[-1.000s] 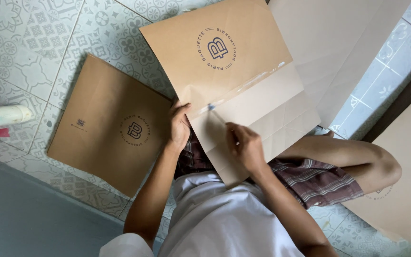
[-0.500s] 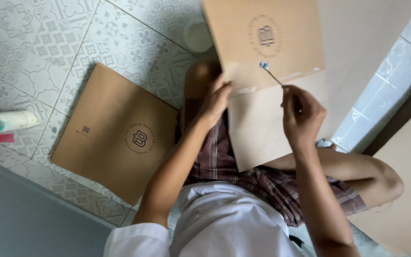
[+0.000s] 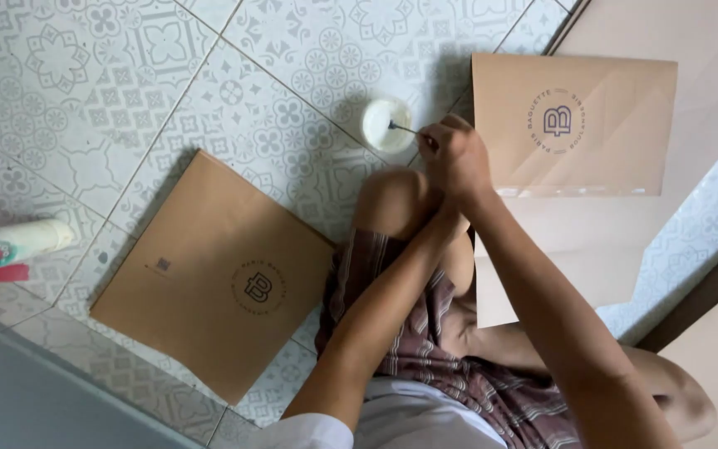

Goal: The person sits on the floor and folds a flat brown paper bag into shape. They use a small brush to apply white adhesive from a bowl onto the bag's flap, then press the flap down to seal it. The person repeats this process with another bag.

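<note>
Right hand point(image 3: 456, 158) pinches a thin stick-like brush point(image 3: 405, 128), tip dipped into the small round white cup point(image 3: 387, 124) on the patterned floor tiles point(image 3: 126, 91), near the unfinished brown paper bag point(image 3: 573, 125). Left hand hidden behind the knee; its fingers cannot be told.

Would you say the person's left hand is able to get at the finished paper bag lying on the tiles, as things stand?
Probably yes. The brown paper bag lies flat on the tiles just left of the raised knee, uncovered. The left hand is mostly hidden behind the right hand, so whether it is free is unclear.
</note>
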